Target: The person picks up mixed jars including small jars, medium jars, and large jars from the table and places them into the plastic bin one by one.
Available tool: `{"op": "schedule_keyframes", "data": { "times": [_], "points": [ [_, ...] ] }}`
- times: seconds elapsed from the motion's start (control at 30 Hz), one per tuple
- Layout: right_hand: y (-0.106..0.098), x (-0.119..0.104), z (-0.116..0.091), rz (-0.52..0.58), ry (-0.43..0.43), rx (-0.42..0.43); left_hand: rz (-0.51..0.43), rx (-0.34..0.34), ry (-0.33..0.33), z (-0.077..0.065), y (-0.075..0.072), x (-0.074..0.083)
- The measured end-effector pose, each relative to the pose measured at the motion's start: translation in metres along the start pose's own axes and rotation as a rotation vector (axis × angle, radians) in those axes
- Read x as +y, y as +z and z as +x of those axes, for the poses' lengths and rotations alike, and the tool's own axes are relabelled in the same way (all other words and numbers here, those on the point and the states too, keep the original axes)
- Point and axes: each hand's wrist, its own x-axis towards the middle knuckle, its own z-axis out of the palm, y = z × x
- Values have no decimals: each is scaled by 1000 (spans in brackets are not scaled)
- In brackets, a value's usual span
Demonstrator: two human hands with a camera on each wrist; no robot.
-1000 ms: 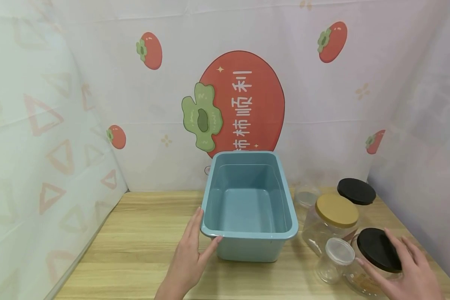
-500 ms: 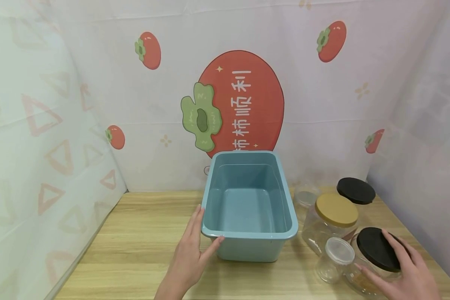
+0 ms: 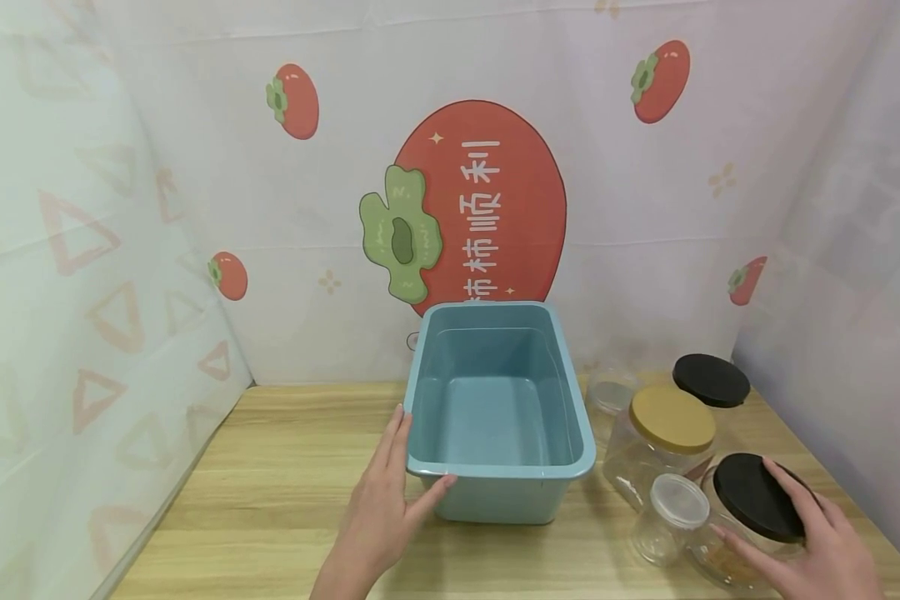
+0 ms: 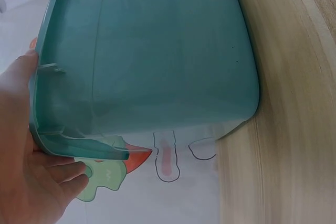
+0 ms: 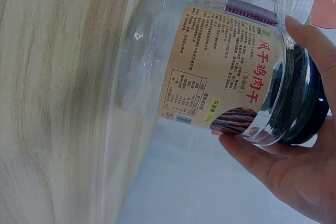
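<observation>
The blue bin (image 3: 495, 471) stands upright mid-counter, its open top facing up and its inside bare, while its far and right outer walls are hidden from the head view. At its near left corner is the left hand (image 3: 378, 517), the fingers fairly straight along the left side and the thumb spread wide from them at the near rim; how firmly they press cannot be told, and the forearm is cut off. On the near right of the counter (image 3: 285, 467), the right hand (image 3: 821, 542) holds the near black-lidded jar (image 3: 753, 504) about its top, thumb and fingers on opposite sides; the hand covers part of the lid. The right wrist view shows the jar's tan label (image 5: 220, 66), its small print hard to read. Just left of this jar is a small clear jar (image 3: 671, 521) with a translucent lid. Farther back is a yellow-lidded jar (image 3: 663, 437), partly hiding the far black-lidded jar (image 3: 712, 381). A clear container (image 3: 613, 398), faint against the patterned cloth (image 3: 330, 200), sits far right of the bin, its outline hard to make out.
</observation>
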Motion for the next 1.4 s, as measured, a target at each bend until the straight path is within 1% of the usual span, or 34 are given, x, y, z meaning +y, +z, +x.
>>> {"op": "schedule_keyframes", "data": {
  "times": [0.27, 0.33, 0.43, 0.5, 0.57, 0.83, 0.97, 1.03, 1.1, 1.3, 1.4],
  "points": [
    [-3, 0, 3, -21, 9, -9, 21, 0, 10, 0, 2, 0],
    [-4, 0, 4, -35, 24, -25, 21, 0, 12, 0, 2, 0],
    [-6, 0, 4, -59, 51, -72, 21, 1, 15, 0, 2, 0],
    [-7, -1, 5, -67, 60, -84, 22, -1, 14, 0, 2, 0],
    [-8, -2, 5, -73, 62, -86, 25, -3, 12, -1, 2, 0],
    [-11, 0, 8, -49, 16, -34, 39, -4, 17, 0, 1, 0],
    [-14, 6, 9, -41, 3, -69, 45, -3, 22, 0, 1, 1],
    [-16, 8, 10, -44, 8, -105, 48, -3, 23, 0, 1, 1],
    [-18, 10, 11, -47, 13, -121, 51, -1, 25, 0, 1, 1],
    [-21, 3, 12, -54, 7, -73, 55, 7, 32, -1, 1, 0],
    [-24, -1, 13, -45, -24, -30, 65, 11, 37, 0, 2, 0]
  ]
}}
